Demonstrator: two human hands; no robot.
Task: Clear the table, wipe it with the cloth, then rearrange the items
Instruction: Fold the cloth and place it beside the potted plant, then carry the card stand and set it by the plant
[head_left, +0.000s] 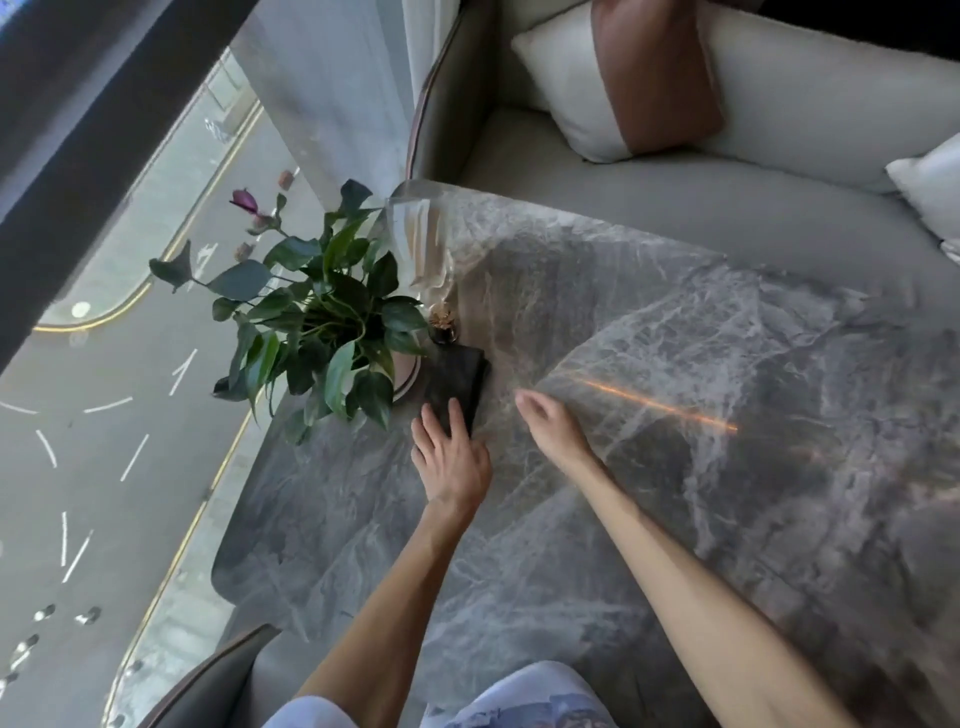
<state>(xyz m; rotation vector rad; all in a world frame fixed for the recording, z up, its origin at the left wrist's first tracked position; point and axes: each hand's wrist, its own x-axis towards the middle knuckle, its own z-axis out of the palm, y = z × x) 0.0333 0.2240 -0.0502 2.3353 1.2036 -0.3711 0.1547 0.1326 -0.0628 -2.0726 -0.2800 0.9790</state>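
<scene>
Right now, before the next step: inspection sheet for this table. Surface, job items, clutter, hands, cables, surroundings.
Surface: grey marble table, glossy, with an orange light streak across it.
Job's things: dark folded cloth beside the potted plant at the table's left edge; small gold-topped dark ornament just beyond the cloth.
Clutter: nothing seen.
Hands: left hand flat, fingers resting on the cloth; right hand relaxed, holding nothing.
Cables: nothing seen.
Surroundings: cream sofa with a cushion beyond the table; window over a street on the left.
</scene>
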